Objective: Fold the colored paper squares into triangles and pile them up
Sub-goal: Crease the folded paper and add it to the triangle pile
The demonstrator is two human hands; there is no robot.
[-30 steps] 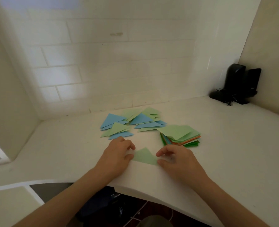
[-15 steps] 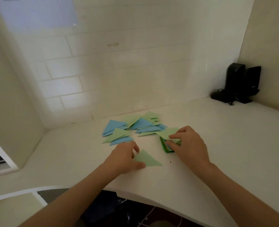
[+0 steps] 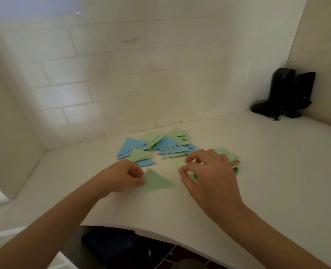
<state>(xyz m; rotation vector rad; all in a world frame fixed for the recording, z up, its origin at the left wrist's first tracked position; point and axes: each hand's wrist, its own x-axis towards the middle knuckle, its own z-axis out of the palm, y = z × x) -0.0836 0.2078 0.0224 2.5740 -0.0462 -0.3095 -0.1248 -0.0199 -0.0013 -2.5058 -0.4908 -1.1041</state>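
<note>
On white bench (image 3: 267, 171), near front edge, lay pale green folded paper triangle (image 3: 158, 181); my left hand (image 3: 125, 176) pinched its left corner. My right hand (image 3: 205, 171), fingers curled, picked at top sheet of stack of colored paper squares (image 3: 230, 158) just beside. Whether sheet was pinched, couldn't tell. Judged paper feather-light, limp, slippery on bench: best lifted by corner, pressed flat for creasing. Blue and green folded triangles (image 3: 160, 145) lay scattered behind.

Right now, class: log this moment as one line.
left hand: pinches folded green triangle | right hand: lifting light green sheet off square stack | triangle pile: behind
</note>
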